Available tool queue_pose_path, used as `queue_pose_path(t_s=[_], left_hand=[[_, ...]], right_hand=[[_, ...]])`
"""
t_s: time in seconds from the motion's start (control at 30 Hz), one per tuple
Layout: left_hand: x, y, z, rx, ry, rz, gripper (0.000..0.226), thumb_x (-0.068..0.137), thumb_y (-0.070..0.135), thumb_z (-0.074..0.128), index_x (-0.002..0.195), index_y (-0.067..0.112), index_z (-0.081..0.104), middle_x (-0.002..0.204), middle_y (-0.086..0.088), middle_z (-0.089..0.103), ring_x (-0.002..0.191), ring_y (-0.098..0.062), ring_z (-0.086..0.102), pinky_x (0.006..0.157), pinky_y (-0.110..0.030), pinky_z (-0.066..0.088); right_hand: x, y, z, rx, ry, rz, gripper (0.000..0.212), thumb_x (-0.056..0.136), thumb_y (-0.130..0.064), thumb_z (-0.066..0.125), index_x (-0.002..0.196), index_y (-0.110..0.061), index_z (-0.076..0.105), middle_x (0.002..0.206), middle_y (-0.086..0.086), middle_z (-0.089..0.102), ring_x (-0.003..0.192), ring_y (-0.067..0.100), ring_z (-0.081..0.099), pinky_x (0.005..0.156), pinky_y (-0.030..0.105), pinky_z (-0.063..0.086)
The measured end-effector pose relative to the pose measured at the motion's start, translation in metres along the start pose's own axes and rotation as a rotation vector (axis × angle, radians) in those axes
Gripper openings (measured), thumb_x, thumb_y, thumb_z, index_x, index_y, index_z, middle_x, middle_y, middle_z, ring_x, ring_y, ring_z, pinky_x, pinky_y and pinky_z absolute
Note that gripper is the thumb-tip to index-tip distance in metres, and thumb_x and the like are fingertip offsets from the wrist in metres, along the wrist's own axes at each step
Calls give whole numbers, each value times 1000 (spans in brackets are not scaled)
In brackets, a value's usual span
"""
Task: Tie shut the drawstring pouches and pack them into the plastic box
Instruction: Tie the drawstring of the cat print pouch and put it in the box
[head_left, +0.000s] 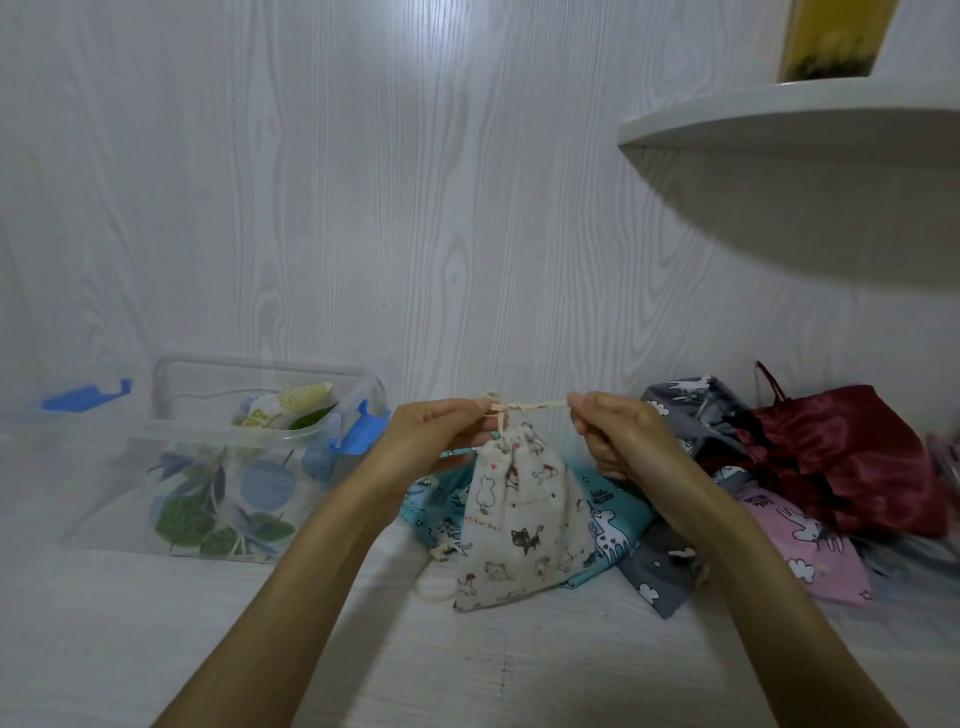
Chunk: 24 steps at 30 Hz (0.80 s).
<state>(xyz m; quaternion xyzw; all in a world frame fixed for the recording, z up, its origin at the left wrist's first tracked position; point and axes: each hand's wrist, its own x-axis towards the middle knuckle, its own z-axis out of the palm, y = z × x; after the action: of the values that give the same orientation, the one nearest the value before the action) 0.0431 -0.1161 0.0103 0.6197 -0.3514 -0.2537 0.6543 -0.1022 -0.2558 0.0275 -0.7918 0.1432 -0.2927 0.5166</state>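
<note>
Two bare forearms reach in from below, no sleeve showing on either. The left hand (434, 431) and right hand (618, 431) wear no rings or gloves.

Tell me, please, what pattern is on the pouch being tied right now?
Small cartoon cats on cream fabric: the pouch shows best in the head view.

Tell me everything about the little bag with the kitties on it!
The cream cloth drawstring pouch with cat prints looks like soft cotton or linen, dotted with small cartoon cats. Its neck is gathered shut at the top. It hangs upright, its bottom resting on the white table and partly on a teal unicorn-print pouch. The left hand and right hand each pinch an end of its pale cord, pulling it sideways.
</note>
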Motion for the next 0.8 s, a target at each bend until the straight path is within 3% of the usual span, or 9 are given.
queue_pose_path(t_s=[0.1, 0.23, 0.4, 0.47, 0.53, 0.63, 0.73, 0.8], left_hand=[[0, 3, 4, -41, 168, 26, 21, 87, 36, 63, 93, 20, 74, 91, 11, 75, 89, -2, 65, 74, -21, 47], [0, 8, 4, -20, 275, 110, 11, 89, 28, 62, 83, 23, 70, 82, 14, 71, 76, 3, 60, 62, -18, 39], [4, -5, 8, -60, 300, 143, 17, 94, 19, 56, 95, 10, 70, 86, 1, 72, 82, -8, 66, 71, -17, 54], [5, -9, 11, -195, 208, 110, 23, 98, 19, 48, 102, 7, 67, 99, -4, 73, 93, -12, 69, 86, -21, 53], [5, -5, 13, -327, 99, 140, 28, 100, 20, 42, 110, 5, 63, 112, -3, 71, 103, -12, 67, 95, -24, 50], [5, 10, 14, -475, 61, 268, 28, 101, 19, 38, 109, 5, 62, 111, 0, 71, 104, -9, 67, 92, -20, 52], [5, 6, 17, -323, 117, 218, 30, 101, 21, 41, 113, 3, 62, 109, 0, 72, 102, -9, 67, 91, -20, 52], [6, -9, 17, -194, 166, 81, 31, 100, 20, 42, 114, 2, 63, 110, -1, 71, 105, -10, 65, 92, -22, 49]], right_hand=[[-1, -3, -4, -100, -62, 57, 38, 95, -29, 51, 60, -14, 49, 41, -7, 34, 37, 6, 26, 38, 14, 25], [-1, -12, -24, -7, -133, 190, 35, 95, -24, 49, 62, -13, 47, 43, -4, 32, 38, 8, 24, 39, 18, 20], [-3, 1, -24, -159, -171, 361, 31, 95, -26, 51, 67, -14, 55, 51, -2, 46, 42, 8, 35, 43, 17, 31], [-3, 0, -16, -141, -96, 259, 30, 96, -28, 49, 73, -13, 61, 60, -2, 56, 47, 7, 47, 51, 18, 41], [-4, -6, -9, -80, 65, 34, 29, 97, -29, 46, 82, -17, 67, 76, -7, 67, 59, 4, 59, 62, 15, 48], [-3, -14, -2, 150, 206, -173, 28, 97, -29, 46, 92, -14, 69, 94, -6, 73, 78, 5, 70, 74, 10, 52], [1, -7, 0, 388, 184, 48, 24, 96, -23, 48, 87, -8, 65, 90, 5, 75, 75, 12, 72, 68, 18, 58], [0, 9, -1, 232, 139, 250, 19, 93, -19, 54, 87, -7, 67, 92, 6, 74, 73, 12, 71, 63, 18, 57]])
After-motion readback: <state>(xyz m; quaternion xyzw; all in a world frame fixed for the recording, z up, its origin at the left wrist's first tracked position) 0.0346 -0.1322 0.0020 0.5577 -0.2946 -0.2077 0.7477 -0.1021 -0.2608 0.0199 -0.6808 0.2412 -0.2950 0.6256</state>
